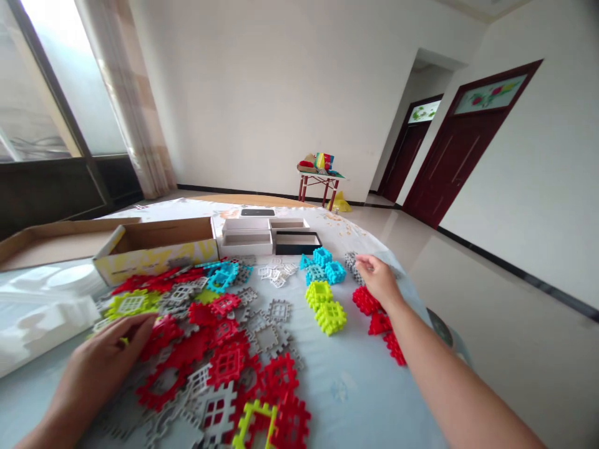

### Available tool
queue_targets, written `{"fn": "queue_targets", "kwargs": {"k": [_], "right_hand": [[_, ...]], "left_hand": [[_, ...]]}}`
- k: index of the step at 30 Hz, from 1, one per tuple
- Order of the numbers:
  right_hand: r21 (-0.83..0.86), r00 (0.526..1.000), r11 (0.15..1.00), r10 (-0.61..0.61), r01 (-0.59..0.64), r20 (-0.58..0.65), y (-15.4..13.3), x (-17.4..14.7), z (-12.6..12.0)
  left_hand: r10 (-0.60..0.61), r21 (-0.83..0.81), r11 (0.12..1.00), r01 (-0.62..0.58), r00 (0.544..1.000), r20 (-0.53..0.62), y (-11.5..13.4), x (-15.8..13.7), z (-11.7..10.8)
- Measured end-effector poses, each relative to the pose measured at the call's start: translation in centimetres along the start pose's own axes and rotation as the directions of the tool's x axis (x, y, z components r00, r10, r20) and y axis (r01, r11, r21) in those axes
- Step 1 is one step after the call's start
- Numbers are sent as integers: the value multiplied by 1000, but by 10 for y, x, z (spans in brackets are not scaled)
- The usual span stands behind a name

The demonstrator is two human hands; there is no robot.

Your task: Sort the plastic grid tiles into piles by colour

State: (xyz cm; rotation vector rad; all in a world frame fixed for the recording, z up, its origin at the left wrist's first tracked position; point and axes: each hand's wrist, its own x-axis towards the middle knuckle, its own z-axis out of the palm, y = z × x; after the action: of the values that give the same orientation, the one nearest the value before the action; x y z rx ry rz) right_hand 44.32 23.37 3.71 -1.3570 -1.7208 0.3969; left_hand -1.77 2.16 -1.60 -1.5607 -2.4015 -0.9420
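Observation:
My left hand (110, 355) lies at the left over a pile of plastic interlocking building pieces, its fingers stretched toward a red piece (161, 333). A bit of lime green shows beneath it. At the far right of the blocks, my right hand (378, 280) is closed in a pinch beside grey assembled blocks (352, 265); what lies between its fingertips is hidden. Red assembled blocks (366, 300) stand just below that hand. To its left are blue cubes (322, 256) and lime green cubes (330, 318). A loose grey window piece (279, 310) lies mid-table.
An open cardboard box (159, 249) stands behind the pile, with white moulded packaging (47, 324) at the left. Small open trays (247, 242) and a dark phone-like object (257, 212) are at the back. Small white pieces (277, 272) lie before the trays. The table edge curves away at right.

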Motion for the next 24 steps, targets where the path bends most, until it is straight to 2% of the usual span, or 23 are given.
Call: {"fn": "queue_targets", "kwargs": {"k": [3, 7, 11, 14, 20, 24], "right_hand": [[192, 967, 977, -130, 88, 221, -52, -39, 30], [212, 862, 953, -289, 217, 416, -99, -83, 65], [152, 751, 930, -361, 335, 553, -116, -105, 83], [135, 702, 917, -377, 376, 604, -115, -112, 86], [112, 702, 933, -332, 341, 630, -104, -116, 85], [138, 732, 939, -334, 316, 593, -105, -117, 85]], "left_hand": [[-30, -40, 999, 33, 996, 82, 2, -1, -4], [24, -100, 995, -13, 993, 112, 7, -3, -7], [22, -141, 990, -4, 992, 125, 10, -4, -8], [32, -144, 990, -13, 991, 129, 12, -3, -8], [69, -140, 989, -54, 992, 107, 14, -1, -8], [82, -144, 987, -66, 991, 104, 14, -1, -8]]}}
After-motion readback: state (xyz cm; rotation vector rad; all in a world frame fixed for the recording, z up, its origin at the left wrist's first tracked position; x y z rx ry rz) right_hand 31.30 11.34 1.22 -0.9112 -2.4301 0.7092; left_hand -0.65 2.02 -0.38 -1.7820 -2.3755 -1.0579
